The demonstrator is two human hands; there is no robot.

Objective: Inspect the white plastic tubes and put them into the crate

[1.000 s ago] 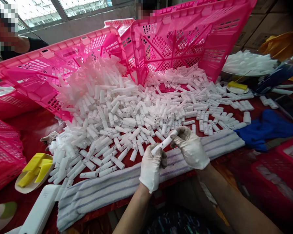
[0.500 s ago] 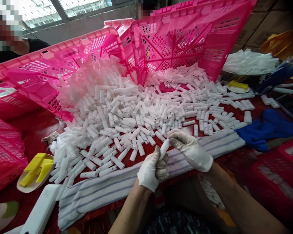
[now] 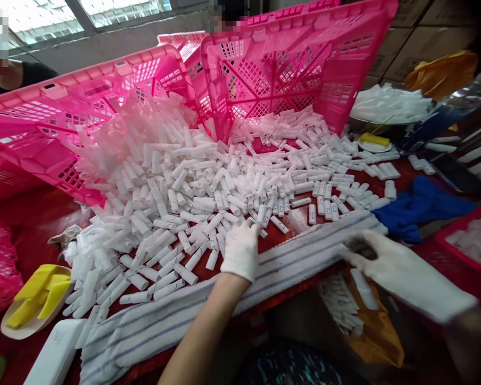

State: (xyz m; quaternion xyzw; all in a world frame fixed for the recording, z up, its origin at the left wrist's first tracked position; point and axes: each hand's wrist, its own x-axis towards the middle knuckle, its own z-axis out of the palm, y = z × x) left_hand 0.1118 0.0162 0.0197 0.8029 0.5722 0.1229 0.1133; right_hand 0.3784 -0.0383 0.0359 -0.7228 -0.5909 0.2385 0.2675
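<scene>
My left hand (image 3: pixel 241 251), in a white glove, reaches into the front edge of a heap of short white plastic tubes (image 3: pixel 204 203). Its fingertips are among the tubes and mostly hidden by the back of the hand, so whether they grip one does not show. Off to the right, my gloved right hand (image 3: pixel 396 270) hangs past the table's front edge, thumb and fingers apart. Just below its fingers a single white tube (image 3: pixel 364 289) is in the air, slightly blurred, above an orange bag (image 3: pixel 379 342) with many tubes (image 3: pixel 342 305) at it.
A striped towel (image 3: pixel 232 291) lies along the table's front edge. Pink crates (image 3: pixel 272 69) lean tipped behind the heap. Yellow sponges (image 3: pixel 42 291) sit in a dish at left, near a white device (image 3: pixel 56 353). A blue cloth (image 3: pixel 420 208) lies right. Another person's arm (image 3: pixel 12 75) shows far left.
Both hands were together over the towel, holding one tube. My right hand has swung right and down and let a tube go; my left hand has moved forward to the heap.
</scene>
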